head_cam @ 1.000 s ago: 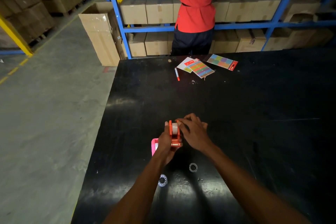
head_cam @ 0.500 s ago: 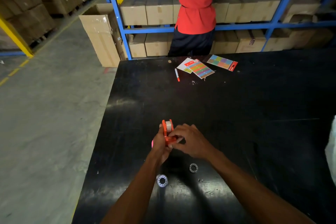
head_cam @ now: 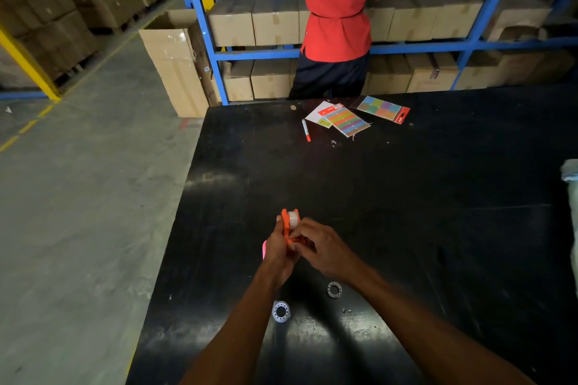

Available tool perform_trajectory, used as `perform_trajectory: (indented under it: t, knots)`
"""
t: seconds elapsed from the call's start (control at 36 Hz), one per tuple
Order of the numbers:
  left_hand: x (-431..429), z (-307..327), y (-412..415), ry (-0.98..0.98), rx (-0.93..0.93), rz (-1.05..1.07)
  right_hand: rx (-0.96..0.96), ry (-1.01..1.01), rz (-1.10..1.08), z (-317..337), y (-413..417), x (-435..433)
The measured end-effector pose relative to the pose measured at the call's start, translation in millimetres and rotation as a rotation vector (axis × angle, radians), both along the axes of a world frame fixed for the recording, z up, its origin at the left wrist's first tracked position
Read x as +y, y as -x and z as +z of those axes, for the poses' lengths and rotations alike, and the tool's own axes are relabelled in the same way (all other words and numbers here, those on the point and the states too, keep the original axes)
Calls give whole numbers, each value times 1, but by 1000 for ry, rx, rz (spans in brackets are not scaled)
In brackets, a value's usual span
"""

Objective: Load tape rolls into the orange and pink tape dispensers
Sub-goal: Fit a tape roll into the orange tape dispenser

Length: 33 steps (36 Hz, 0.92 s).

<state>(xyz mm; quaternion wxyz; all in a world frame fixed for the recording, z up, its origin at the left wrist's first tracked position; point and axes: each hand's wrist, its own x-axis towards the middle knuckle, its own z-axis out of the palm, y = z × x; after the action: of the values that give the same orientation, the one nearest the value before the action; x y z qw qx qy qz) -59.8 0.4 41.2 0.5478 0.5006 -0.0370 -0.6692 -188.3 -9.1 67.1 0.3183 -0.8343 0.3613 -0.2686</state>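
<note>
Orange dispenser (head_cam: 286, 223), white roll seated, stayed gripped by the left hand (head_cam: 276, 248) above the black table (head_cam: 406, 228); the right hand (head_cam: 322, 248) had slid down, pinching its base. No lettering was readable.

The table (head_cam: 438, 228) is glossy black. The dispenser (head_cam: 286, 223) is orange around a whitish tape roll (head_cam: 293, 218), with a pink dispenser (head_cam: 264, 249) beside it (only a sliver shows). Two sticker packs (head_cam: 346, 121) carry rainbow blocks; the marker (head_cam: 306, 130) is red-tipped.

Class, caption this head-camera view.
Both hands, left and right, hold the orange dispenser above a black table.
</note>
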Motion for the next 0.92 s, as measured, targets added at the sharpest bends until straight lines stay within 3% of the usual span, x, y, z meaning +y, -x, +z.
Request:
perform_trajectory:
  t: [0.5, 0.81, 0.92]
  knots:
    - [4, -20, -3, 37, 40, 100, 13, -23, 4, -6, -8, 5]
    - [3, -21, -17, 41, 17, -80, 67, 45, 93, 1, -6, 10]
    - [4, -30, -14, -11, -11, 44, 58, 31, 43, -8, -9, 19]
